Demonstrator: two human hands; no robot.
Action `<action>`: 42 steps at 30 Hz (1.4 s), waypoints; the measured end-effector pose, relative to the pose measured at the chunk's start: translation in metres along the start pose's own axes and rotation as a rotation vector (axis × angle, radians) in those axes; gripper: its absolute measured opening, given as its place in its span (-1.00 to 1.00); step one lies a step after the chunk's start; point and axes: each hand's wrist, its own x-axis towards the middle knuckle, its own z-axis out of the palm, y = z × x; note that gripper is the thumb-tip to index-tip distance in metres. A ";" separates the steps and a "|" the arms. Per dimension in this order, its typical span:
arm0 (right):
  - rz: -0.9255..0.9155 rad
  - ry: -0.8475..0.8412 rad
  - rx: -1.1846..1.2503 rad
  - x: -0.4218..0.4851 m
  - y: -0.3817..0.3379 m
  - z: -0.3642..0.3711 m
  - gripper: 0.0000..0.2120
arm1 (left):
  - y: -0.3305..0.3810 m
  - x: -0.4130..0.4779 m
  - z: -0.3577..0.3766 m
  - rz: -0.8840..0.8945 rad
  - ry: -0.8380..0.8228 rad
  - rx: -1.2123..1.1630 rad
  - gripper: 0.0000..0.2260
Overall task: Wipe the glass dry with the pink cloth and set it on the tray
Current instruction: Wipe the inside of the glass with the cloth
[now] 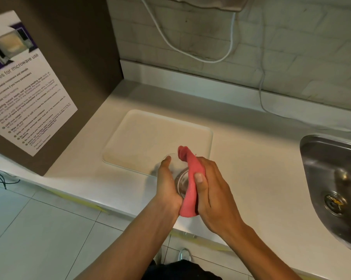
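Note:
I hold a clear glass (181, 181) tilted above the counter's front edge, its base turned toward me. My left hand (167, 183) cups it from the left, fingers wrapped round its side. My right hand (213, 190) grips the pink cloth (190, 190) and presses it against the right side of the glass, thumb on top. The cloth hangs down between both hands, one end sticking up. The white tray (142, 134) lies on the counter just beyond the hands, with nothing on it.
A steel sink (332, 178) is set in the white counter (251, 168) at the right. A brown cabinet side with a microwave poster (25, 81) stands at the left. White cables (231, 47) hang along the tiled back wall. Tiled floor lies below.

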 end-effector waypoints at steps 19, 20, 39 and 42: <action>0.281 -0.292 0.125 0.008 -0.017 -0.008 -0.52 | -0.009 0.008 -0.042 0.151 -0.092 0.067 -0.55; 0.306 -0.314 0.140 0.010 -0.016 -0.009 -0.53 | -0.009 0.008 -0.044 0.157 -0.073 0.066 -0.54; 0.538 -0.404 0.566 0.027 0.004 -0.012 -0.50 | -0.002 0.005 -0.012 0.651 0.136 0.614 -0.42; 0.582 -0.396 0.648 0.027 0.014 -0.009 -0.71 | 0.010 0.009 -0.001 0.714 0.199 0.638 -0.44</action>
